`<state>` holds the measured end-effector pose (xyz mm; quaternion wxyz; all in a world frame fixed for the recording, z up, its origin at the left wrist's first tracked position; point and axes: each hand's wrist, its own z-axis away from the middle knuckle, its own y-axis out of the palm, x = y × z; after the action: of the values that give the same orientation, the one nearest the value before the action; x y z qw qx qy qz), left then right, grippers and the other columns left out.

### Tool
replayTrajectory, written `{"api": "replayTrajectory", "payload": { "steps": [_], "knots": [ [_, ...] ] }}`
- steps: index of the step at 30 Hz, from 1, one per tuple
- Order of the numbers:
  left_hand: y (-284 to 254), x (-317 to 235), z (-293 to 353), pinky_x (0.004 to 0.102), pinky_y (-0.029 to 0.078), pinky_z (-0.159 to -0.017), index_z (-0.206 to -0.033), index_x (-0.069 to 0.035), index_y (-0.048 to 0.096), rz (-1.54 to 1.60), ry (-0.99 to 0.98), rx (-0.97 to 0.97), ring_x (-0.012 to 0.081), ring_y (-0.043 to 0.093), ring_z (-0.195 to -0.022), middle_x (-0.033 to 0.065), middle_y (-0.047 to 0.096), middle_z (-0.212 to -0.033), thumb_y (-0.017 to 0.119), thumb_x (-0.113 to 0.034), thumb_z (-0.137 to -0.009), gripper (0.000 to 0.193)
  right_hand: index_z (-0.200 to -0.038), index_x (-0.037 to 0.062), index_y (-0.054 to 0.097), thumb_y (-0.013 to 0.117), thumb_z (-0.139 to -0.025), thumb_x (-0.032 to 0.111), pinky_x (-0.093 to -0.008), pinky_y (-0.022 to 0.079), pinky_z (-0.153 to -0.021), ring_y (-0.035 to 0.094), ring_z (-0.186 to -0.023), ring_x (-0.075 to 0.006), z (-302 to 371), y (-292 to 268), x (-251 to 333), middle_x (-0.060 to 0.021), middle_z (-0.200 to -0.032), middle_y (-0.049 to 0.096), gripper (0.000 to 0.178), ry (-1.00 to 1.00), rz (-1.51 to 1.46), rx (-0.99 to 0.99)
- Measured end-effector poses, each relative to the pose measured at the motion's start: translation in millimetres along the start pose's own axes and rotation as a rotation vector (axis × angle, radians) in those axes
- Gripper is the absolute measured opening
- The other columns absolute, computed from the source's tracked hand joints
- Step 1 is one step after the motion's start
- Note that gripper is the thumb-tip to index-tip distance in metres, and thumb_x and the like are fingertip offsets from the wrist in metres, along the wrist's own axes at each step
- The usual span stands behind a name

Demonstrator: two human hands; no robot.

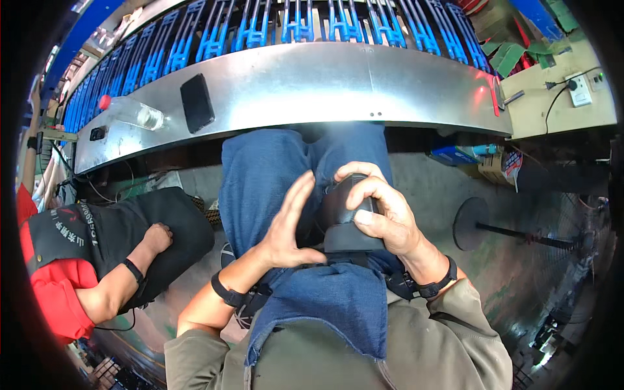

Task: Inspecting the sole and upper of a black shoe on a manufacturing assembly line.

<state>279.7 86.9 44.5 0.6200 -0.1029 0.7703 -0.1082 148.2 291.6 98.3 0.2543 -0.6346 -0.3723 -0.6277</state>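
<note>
My right hand (398, 220) is closed around a dark, boxy device (351, 239) with rounded edges, held above my lap. Its fingers wrap over the top and side, so part of the device is hidden and its exact kind cannot be made out. Just left of it, my left hand (286, 231) is raised, thumb spread away from the straight fingers, with nothing in its grasp. Under both hands lies the blue cloth of my apron (318, 296) and trousers. Each of my wrists carries a black strap.
Ahead runs a curved metal bench (279, 88) bearing a black phone (197, 103) and a clear bottle (142, 116) with a red cap. Behind it stand several blue-and-black fork-shaped parts (299, 29). A co-worker's arm (120, 286) is at left; a round-based stand (471, 224) is at right.
</note>
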Motion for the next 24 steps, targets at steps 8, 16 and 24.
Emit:
{"api": "replayTrajectory", "payload": {
  "steps": [8,16,24],
  "knots": [
    [-18.4,-42.2,-35.7,0.0490,0.053,-0.102,-0.160,-0.007,0.028,-0.193,0.220,0.341,0.0486,0.058,-0.123,0.0275,0.045,-0.148,0.095,-0.031,-0.061,0.122,-0.144,0.0001,0.047,0.051,-0.103,0.055,-0.0437,0.030,-0.121,0.042,-0.143,-0.0281,16.1,-2.6,19.8,-0.0186,-0.150,0.048,0.069,-0.088,-0.520,-0.217],
    [-53.3,-105.1,-60.3,0.0442,0.022,-0.126,-0.164,0.000,0.012,0.456,0.084,-0.309,0.0332,0.028,-0.154,0.0203,0.025,-0.166,0.099,-0.026,-0.065,0.134,-0.159,0.0032,0.029,0.085,-0.064,0.032,-0.0438,0.039,-0.119,0.050,-0.140,-0.0308,21.8,15.2,17.2,-0.0180,-0.152,0.047,0.114,0.163,-0.696,0.004],
    [-1.1,-111.1,-37.5,0.0373,0.041,-0.113,-0.162,0.001,0.015,0.442,-0.069,-0.603,0.0238,0.049,-0.134,0.0168,0.043,-0.151,0.075,-0.011,-0.089,0.095,-0.160,0.0052,0.022,0.086,-0.069,0.022,-0.0398,0.037,-0.118,0.048,-0.140,-0.0244,16.8,48.4,15.2,-0.0116,-0.151,0.047,0.113,0.219,-0.707,0.049]
  ]
}}
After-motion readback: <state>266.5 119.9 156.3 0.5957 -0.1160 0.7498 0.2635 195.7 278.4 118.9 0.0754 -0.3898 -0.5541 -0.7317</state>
